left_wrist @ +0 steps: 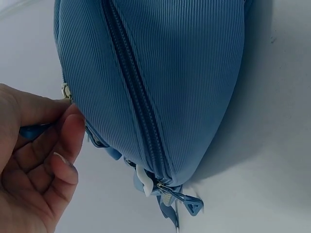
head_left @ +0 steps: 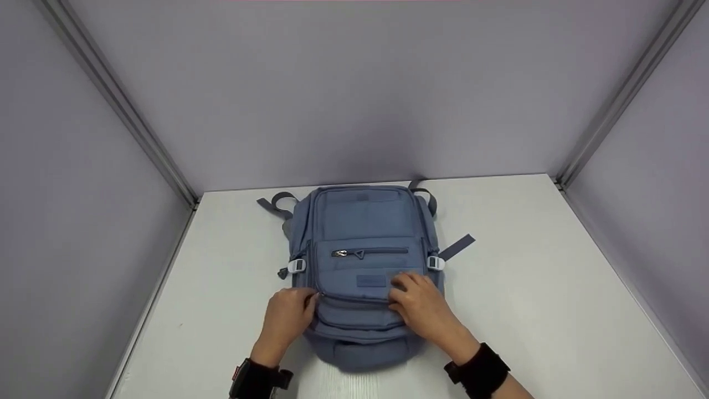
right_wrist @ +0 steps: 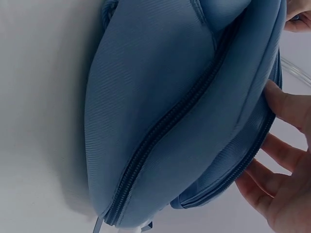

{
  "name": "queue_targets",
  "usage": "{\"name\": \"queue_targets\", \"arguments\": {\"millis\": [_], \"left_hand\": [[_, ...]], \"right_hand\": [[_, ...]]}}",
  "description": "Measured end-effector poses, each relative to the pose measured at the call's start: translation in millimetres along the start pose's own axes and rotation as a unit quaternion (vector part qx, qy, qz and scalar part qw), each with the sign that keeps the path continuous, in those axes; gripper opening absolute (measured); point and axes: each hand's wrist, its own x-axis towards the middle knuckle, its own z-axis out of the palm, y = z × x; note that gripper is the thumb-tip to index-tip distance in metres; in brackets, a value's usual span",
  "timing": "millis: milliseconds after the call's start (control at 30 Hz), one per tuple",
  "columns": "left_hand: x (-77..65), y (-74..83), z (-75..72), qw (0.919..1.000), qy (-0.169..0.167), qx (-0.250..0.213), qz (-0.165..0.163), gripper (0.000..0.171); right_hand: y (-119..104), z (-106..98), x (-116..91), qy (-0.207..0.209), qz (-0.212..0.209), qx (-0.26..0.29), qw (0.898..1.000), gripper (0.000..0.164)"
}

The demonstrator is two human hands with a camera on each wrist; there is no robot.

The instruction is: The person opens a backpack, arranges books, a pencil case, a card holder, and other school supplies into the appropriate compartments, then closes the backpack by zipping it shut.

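A blue-grey backpack point(head_left: 365, 221) lies front side up on the white table, its bottom end toward me. At the left end of the front pocket's zipper, my left hand point(head_left: 289, 310) pinches a zipper pull. In the left wrist view, the metal zipper slider point(left_wrist: 67, 91) shows just beyond the thumb, and a blue tab point(left_wrist: 35, 131) pokes out between the fingers. My right hand point(head_left: 422, 305) rests on the right side of the same pocket, below the label patch point(head_left: 371, 281). Its thumb and spread, slightly bent fingertips point(right_wrist: 250, 182) touch the fabric along the zippered edge point(right_wrist: 228, 182).
A second zipper with a triangular pull point(head_left: 359, 254) crosses the upper front pocket. White side buckles point(head_left: 436, 263) sit on both sides, and loose straps point(head_left: 458, 247) stick out. Grey panels point(head_left: 354, 100) stand behind and beside the white table point(head_left: 515, 266).
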Motion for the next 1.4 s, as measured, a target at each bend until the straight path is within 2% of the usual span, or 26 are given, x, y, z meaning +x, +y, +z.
{"name": "queue_targets", "arguments": {"millis": [200, 500, 733, 933, 1133, 1400], "left_hand": [[0.9, 2.0, 3.4, 0.9995, 0.021, 0.022, 0.002, 0.008], [14.2, -7.1, 6.0, 0.9984, 0.017, 0.052, -0.019, 0.021], [33.2, -20.2, 13.7, 0.9976, 0.002, 0.067, -0.016, 0.017], [55.0, -28.6, 19.0, 0.9960, -0.005, 0.089, -0.012, 0.024], [73.3, -34.9, 26.5, 0.9929, 0.010, 0.118, 0.003, 0.029], [89.2, -41.1, 36.1, 0.9919, -0.013, 0.122, -0.034, 0.026]], "right_hand": [[2, -5, -4, 0.002, -0.002, -0.002, 1.000, 0.017], [3, -7, -7, -0.004, 0.001, 0.005, 1.000, 0.014], [5, -5, -8, -0.004, -0.001, 0.011, 1.000, 0.014], [6, -4, -10, -0.001, -0.003, 0.024, 1.000, 0.015], [6, -5, -10, -0.010, -0.003, 0.023, 1.000, 0.014], [5, -6, -10, -0.016, -0.001, 0.022, 1.000, 0.012]]}}
